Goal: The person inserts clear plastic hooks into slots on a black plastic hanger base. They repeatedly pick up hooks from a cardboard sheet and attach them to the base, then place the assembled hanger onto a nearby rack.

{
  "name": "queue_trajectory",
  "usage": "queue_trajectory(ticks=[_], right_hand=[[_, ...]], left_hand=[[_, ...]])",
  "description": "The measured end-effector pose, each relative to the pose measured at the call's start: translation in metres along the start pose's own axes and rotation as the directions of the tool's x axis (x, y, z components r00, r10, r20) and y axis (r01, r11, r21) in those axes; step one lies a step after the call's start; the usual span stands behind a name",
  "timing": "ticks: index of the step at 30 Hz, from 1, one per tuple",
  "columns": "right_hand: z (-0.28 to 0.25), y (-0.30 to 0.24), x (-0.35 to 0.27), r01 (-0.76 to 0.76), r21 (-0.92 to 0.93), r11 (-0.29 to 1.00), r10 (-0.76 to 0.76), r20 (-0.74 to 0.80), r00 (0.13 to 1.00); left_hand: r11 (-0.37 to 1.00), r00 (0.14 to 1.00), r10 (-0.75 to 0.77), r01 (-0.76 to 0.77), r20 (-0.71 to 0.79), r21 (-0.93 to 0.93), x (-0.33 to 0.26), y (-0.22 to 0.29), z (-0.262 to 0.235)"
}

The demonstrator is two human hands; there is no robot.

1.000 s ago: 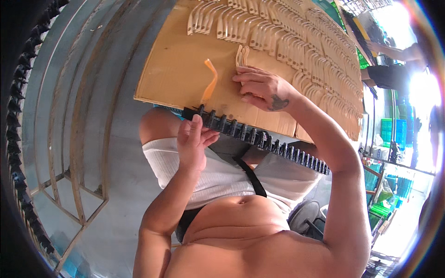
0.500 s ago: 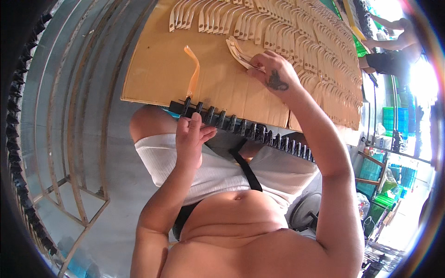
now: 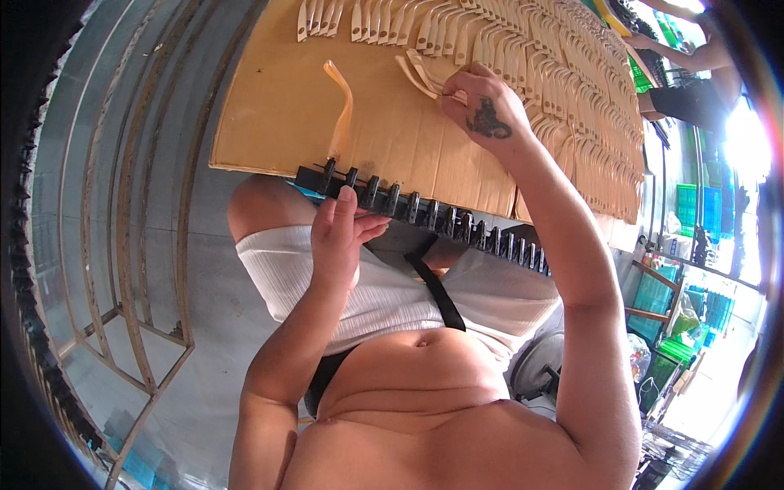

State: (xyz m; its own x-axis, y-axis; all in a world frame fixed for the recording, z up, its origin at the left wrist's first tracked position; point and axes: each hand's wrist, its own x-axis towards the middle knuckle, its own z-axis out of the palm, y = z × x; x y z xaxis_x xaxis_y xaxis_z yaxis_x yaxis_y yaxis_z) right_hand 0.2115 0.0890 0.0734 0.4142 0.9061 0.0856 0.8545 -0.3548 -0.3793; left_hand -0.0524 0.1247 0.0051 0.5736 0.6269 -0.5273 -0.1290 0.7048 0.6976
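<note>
A long black rack with a row of clips lies across my lap at the near edge of a sheet of brown cardboard. My left hand grips its left end, thumb up by the clips. One curved pale amber strip stands clipped in the rack's left end. My right hand reaches onto the cardboard and pinches a pale curved strip out of the rows of like strips laid there.
Grey ribbed metal flooring with a welded frame runs along the left. Another person works at the far right. Green and blue crates and a grey round object stand at the right.
My right hand has moved farther up the cardboard from the rack to the rows of strips and closed on one. The left hand stays on the rack.
</note>
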Motion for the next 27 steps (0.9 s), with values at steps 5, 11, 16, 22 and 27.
queue_trajectory(ticks=[5,11,16,22,27], right_hand=[[0.051,0.040,0.001,-0.017,0.872,0.490,0.155,-0.068,0.986],[-0.009,-0.036,-0.013,-0.068,0.077,0.995,0.071,-0.042,0.997],[0.017,-0.039,-0.045,-0.193,0.736,0.649,0.146,0.129,0.981],[0.034,-0.037,-0.056,0.058,0.370,0.927,0.004,-0.166,0.986],[0.022,-0.055,-0.051,-0.085,0.419,0.904,0.114,-0.044,0.993]], left_hand=[[0.999,0.999,-0.033,0.033,-0.021,0.011,0.007,-0.007,-0.006],[1.000,0.999,-0.024,0.023,-0.046,-0.016,0.001,0.000,-0.002],[0.999,0.999,-0.051,0.051,0.013,-0.017,0.003,0.000,0.001],[0.999,0.999,-0.043,0.043,-0.008,0.013,0.000,0.004,-0.004],[0.999,0.999,-0.032,0.030,-0.030,-0.045,0.004,-0.001,-0.004]])
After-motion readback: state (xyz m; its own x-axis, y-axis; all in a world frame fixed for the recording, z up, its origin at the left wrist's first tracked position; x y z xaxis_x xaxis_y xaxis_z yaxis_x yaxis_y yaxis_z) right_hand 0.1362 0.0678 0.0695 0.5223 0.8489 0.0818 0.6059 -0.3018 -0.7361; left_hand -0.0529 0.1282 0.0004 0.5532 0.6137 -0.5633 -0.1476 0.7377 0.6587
